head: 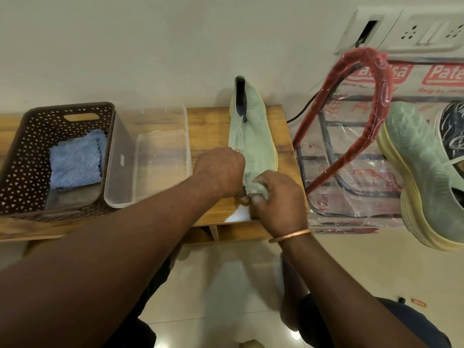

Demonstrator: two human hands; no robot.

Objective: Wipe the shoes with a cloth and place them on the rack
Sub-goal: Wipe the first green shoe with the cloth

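A pale green knit shoe (253, 136) with a yellow sole lies on the wooden table (213, 126), heel opening toward the wall. My left hand (221, 172) grips its left side near the toe. My right hand (276, 197) curls round the toe end, where grey-green fabric is bunched under the fingers; I cannot tell whether that is a cloth or the shoe's knit. A second green shoe (424, 172) rests at the right on the plastic-wrapped rack (351, 146). A blue cloth (75, 159) lies in the brown basket (20, 151).
A clear plastic tub (120, 156) stands between the basket and the shoe. A white patch (239, 214) shows on the table under my hands. A red-wrapped rack bar (364, 101) arches at the right. Wall sockets (411, 31) are above it, and a tiled floor lies below.
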